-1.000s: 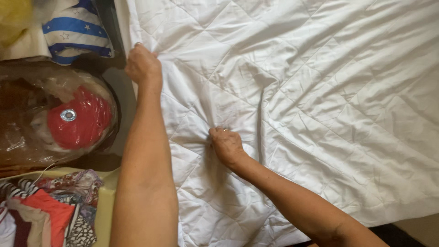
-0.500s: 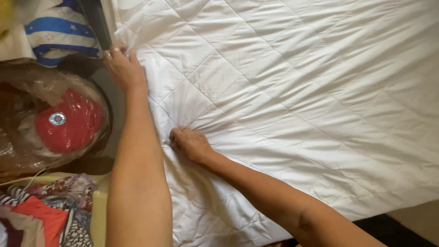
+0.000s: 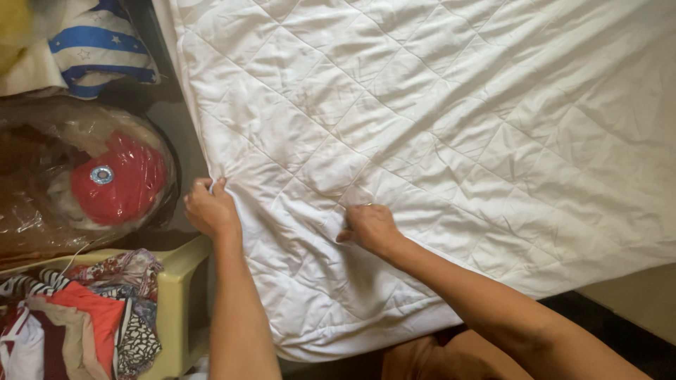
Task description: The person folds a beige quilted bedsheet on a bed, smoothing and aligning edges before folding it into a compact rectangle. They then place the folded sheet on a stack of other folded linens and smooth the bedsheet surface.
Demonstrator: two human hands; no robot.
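I see a white quilted pad spread over the bed, filling most of the view from the top edge down to the lower middle. Its cloth is smooth and slightly shiny, stitched in a diamond grid, and creased all over, with the deepest folds gathered around my two hands. Its left edge runs from the top of the view down and a little to the right, and its near edge runs from the bottom centre up toward the right side, so the corner closest to me sits low in the view, between my forearms. I cannot tell its long axis, since the far edges lie outside the view. My left hand is at the left edge, its grip closed on the cloth there, fingers curled over the hem. My right hand lies well in from that edge, knuckles up, its grip pinched shut on a ridge of cloth; a ring shows on one finger. Beside the bed, left of the pad, a red round thing sits wrapped in clear plastic, with a blue-and-white striped bundle above it and a pale yellow basket of mixed clothes below.
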